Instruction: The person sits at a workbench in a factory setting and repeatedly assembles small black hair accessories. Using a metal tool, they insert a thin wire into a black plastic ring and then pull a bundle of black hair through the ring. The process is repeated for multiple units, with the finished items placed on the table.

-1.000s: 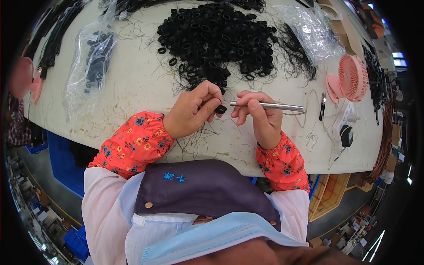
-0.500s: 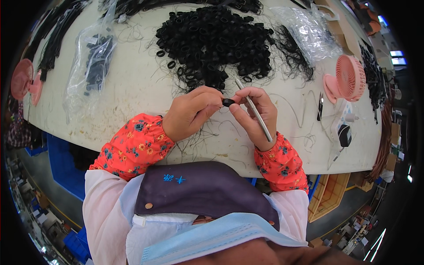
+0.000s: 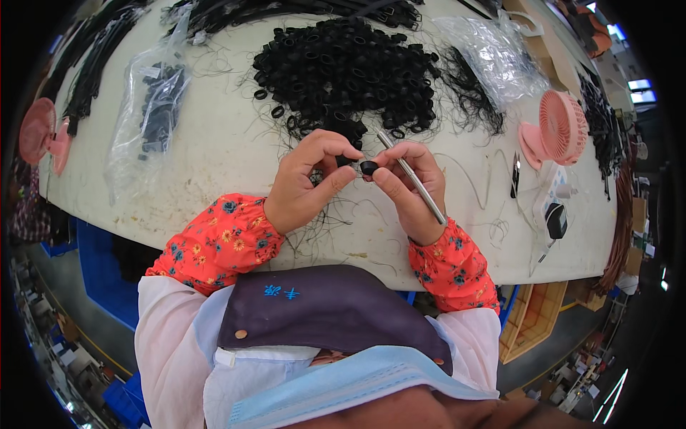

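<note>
My right hand (image 3: 414, 187) pinches a small black loop (image 3: 369, 167) between thumb and index finger. A slim silver pen-shaped metal tool (image 3: 413, 179) lies slantwise across that same hand, held by the fingers. Just left of the loop is my left hand (image 3: 307, 175), its thumb and index finger parted with a gap between them. Whether a fine thread lies in that gap is too small to tell. Beyond both hands rises a large heap of similar black loops (image 3: 346, 75), with loose black threads around its edges.
Clear plastic bags lie at left (image 3: 153, 107) and right (image 3: 493, 57). A pink fan (image 3: 562, 129) stands at right, another pink fan (image 3: 39, 130) at far left. Black-handled tweezers (image 3: 515, 175) and a white power strip (image 3: 554, 187) lie at right. Black straps (image 3: 300, 10) line the back.
My left thumb and index finger have come apart and drawn back left from the black loop. My right hand keeps the loop and metal tool, nearly unmoved.
</note>
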Demonstrator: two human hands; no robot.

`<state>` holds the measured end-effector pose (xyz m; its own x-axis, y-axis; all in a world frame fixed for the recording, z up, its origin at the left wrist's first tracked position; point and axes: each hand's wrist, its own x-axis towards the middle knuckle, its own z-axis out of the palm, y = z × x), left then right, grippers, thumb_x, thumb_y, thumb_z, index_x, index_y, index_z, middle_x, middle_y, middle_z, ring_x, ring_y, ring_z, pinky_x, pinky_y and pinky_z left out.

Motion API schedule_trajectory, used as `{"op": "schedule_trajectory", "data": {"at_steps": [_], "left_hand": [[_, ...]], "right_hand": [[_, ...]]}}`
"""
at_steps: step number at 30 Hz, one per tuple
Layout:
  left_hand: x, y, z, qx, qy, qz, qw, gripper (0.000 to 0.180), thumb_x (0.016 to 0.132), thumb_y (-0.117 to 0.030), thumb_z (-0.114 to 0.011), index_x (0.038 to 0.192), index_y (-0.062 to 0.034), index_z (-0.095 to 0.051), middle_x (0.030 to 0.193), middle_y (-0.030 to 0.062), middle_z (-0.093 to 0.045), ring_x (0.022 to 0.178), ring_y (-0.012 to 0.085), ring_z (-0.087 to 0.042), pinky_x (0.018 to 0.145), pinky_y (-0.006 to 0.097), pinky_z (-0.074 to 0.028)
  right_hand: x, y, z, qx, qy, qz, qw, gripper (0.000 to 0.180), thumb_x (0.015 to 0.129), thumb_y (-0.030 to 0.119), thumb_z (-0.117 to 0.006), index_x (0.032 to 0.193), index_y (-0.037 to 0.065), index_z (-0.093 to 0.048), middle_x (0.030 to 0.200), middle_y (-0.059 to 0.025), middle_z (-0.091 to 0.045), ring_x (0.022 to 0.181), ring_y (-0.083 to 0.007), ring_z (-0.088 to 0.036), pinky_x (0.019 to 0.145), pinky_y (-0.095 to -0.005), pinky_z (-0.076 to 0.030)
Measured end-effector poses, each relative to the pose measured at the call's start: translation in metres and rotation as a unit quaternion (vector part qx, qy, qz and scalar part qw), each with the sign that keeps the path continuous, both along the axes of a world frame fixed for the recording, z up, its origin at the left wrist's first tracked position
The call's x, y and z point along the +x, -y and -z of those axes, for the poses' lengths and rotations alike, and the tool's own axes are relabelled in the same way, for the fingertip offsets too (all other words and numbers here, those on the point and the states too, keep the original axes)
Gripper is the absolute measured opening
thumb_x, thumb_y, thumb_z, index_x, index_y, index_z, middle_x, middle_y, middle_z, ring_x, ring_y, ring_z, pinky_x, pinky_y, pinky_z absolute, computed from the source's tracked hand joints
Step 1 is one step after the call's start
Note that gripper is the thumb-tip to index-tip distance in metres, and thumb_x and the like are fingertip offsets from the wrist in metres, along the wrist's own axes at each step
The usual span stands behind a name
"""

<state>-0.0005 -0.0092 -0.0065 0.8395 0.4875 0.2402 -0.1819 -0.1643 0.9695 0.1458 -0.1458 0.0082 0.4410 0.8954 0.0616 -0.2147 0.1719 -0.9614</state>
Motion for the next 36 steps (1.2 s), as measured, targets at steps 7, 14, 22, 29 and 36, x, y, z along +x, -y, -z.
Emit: {"op": "schedule_trajectory", "data": {"at_steps": [7, 14, 22, 29, 36], "left_hand": [[0.004, -0.003, 0.011, -0.138, 0.006, 0.064, 0.988, 0.009, 0.090, -0.009, -0.063, 0.098, -0.0073, -0.059, 0.090, -0.0005, -0.056, 0.065, 0.0028, -0.047, 0.058, 0.018, -0.039], [0.003, -0.009, -0.011, -0.396, -0.029, 0.110, 0.911, 0.009, 0.098, -0.017, -0.051, 0.103, -0.0097, -0.047, 0.087, 0.0057, -0.062, 0.060, 0.0069, -0.051, 0.058, 0.021, -0.043], [0.002, -0.010, -0.003, -0.379, -0.052, 0.112, 0.917, 0.012, 0.099, -0.019, -0.051, 0.102, -0.0098, -0.046, 0.079, 0.0034, -0.060, 0.061, 0.0081, -0.054, 0.059, 0.021, -0.044], [0.002, -0.009, -0.006, -0.370, -0.055, 0.107, 0.921, 0.012, 0.098, -0.020, -0.052, 0.102, -0.0091, -0.047, 0.077, 0.0021, -0.058, 0.062, 0.0078, -0.053, 0.058, 0.021, -0.043], [0.002, -0.008, -0.005, -0.370, -0.056, 0.110, 0.921, 0.013, 0.098, -0.020, -0.052, 0.103, -0.0088, -0.047, 0.077, 0.0022, -0.058, 0.062, 0.0080, -0.053, 0.058, 0.021, -0.043]], "right_hand": [[-0.004, -0.002, 0.002, -0.005, 0.148, 0.012, 0.989, 0.024, 0.091, 0.001, -0.059, 0.114, 0.002, -0.053, 0.100, -0.0083, -0.064, 0.091, -0.0130, -0.062, 0.082, -0.0254, -0.050], [0.005, 0.007, -0.005, 0.027, 0.134, 0.055, 0.989, 0.023, 0.097, 0.011, -0.050, 0.116, -0.002, -0.052, 0.092, -0.0099, -0.064, 0.087, -0.0146, -0.062, 0.082, -0.0278, -0.048], [0.003, 0.010, -0.007, 0.040, 0.118, -0.034, 0.992, 0.024, 0.100, 0.017, -0.047, 0.111, -0.003, -0.056, 0.077, -0.0074, -0.063, 0.073, -0.0117, -0.060, 0.070, -0.0248, -0.046], [0.001, 0.008, -0.004, 0.036, 0.132, -0.031, 0.990, 0.024, 0.100, 0.018, -0.047, 0.110, -0.002, -0.057, 0.077, -0.0076, -0.064, 0.072, -0.0111, -0.060, 0.067, -0.0239, -0.046], [0.002, 0.010, -0.003, 0.027, 0.139, -0.034, 0.989, 0.023, 0.100, 0.016, -0.047, 0.110, -0.002, -0.057, 0.076, -0.0075, -0.064, 0.072, -0.0111, -0.061, 0.067, -0.0238, -0.047]]}}
